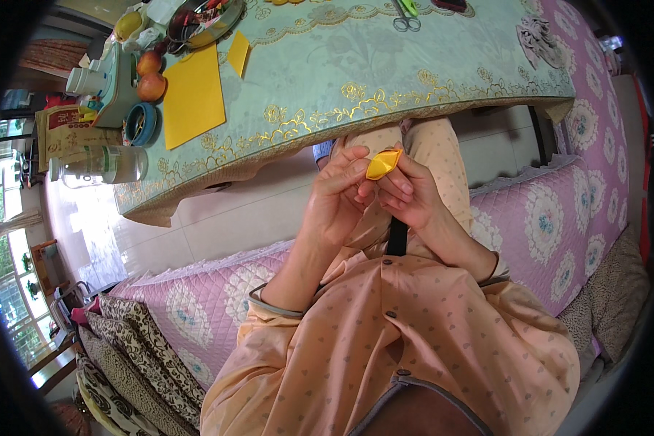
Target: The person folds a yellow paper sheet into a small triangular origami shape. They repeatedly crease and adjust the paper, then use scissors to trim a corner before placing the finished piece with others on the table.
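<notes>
A small folded piece of shiny yellow paper (384,164), pointed at its ends, is held up above my lap, just off the table's front edge. My left hand (340,188) pinches its left end between thumb and fingers. At its right side, my right hand (414,185) grips it with the thumb and curled fingers. On the table to the left lie a large yellow paper sheet (195,98) and a smaller yellow piece (239,53). Scissors (406,20) with grey handles rest at the far edge of view.
A green patterned tablecloth (327,71) covers the table. At its left stand a clear jar (101,164) on its side, a blue ring-shaped dish (140,124), round fruit (151,86) and a metal bowl (212,30). A crumpled cloth (538,41) lies right. The quilted sofa (523,234) is beneath me.
</notes>
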### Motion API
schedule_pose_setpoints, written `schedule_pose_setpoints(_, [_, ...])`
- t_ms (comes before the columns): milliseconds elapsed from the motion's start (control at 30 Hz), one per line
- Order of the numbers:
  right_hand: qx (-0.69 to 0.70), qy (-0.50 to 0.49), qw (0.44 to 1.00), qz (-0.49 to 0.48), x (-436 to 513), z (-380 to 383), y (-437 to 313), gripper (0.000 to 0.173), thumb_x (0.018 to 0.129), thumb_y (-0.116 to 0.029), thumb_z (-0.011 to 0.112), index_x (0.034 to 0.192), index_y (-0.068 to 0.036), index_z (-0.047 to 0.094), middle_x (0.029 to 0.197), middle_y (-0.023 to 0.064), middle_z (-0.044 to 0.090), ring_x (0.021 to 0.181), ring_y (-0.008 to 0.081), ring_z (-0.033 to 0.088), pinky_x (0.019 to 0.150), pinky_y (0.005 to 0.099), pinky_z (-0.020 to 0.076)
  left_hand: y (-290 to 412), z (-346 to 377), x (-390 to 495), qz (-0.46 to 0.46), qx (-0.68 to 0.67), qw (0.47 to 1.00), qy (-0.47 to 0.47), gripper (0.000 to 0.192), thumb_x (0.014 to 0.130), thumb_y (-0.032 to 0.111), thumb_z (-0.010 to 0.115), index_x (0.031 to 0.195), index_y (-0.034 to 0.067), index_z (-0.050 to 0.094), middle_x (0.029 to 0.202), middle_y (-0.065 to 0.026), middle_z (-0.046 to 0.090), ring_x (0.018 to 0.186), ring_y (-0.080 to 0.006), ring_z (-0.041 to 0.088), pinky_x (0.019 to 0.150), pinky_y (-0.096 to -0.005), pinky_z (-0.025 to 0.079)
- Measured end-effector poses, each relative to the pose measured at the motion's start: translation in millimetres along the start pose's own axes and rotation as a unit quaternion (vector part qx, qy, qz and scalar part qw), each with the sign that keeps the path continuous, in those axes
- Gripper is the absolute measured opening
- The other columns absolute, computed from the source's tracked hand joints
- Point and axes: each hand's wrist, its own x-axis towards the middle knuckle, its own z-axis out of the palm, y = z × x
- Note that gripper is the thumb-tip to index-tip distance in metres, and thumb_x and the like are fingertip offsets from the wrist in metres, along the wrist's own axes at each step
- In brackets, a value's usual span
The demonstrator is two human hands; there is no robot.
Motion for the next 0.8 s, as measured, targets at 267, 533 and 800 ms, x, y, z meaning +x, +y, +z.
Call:
schedule_pose_setpoints(267, [-0.068,-0.036,0.997,-0.007,-2.1,3.6,-1.9,0.033,0.092,-0.029,0.038,0.071,-0.006,0.046,0.043,0.0005,0.042,0.036,0.0088,0.038,0.035,0.02,0.0346,-3.5,-2.3,-0.6,0.017,-0.06,0.998,-0.017,0.03,0.079,0.004,0.055,0.107,-0.001,0.044,0.085,-0.0079,0.054,0.057,-0.0083,0.046,0.05,-0.0167,0.04])
schedule_pose_setpoints(533, [-0.088,-0.023,0.996,-0.002,-2.7,4.5,-3.6,0.033,0.092,-0.029,0.04,0.072,-0.005,0.047,0.044,0.0016,0.043,0.035,0.0098,0.04,0.035,0.0204,0.0363,-2.7,2.3,-1.9,0.022,-0.067,0.997,-0.033,0.033,0.076,0.004,0.056,0.107,-0.001,0.043,0.087,-0.0098,0.053,0.058,-0.0103,0.046,0.051,-0.0172,0.04])
schedule_pose_setpoints(800, [-0.051,-0.027,0.998,0.022,-2.2,3.8,-7.6,0.036,0.092,-0.029,0.04,0.062,-0.009,0.045,0.041,-0.0012,0.039,0.034,0.0085,0.036,0.035,0.0207,0.0342,-1.1,2.8,-1.4,0.021,-0.004,1.0,0.001,0.03,0.077,0.006,0.057,0.105,0.001,0.046,0.084,-0.0084,0.054,0.055,-0.0096,0.043,0.049,-0.0167,0.038])
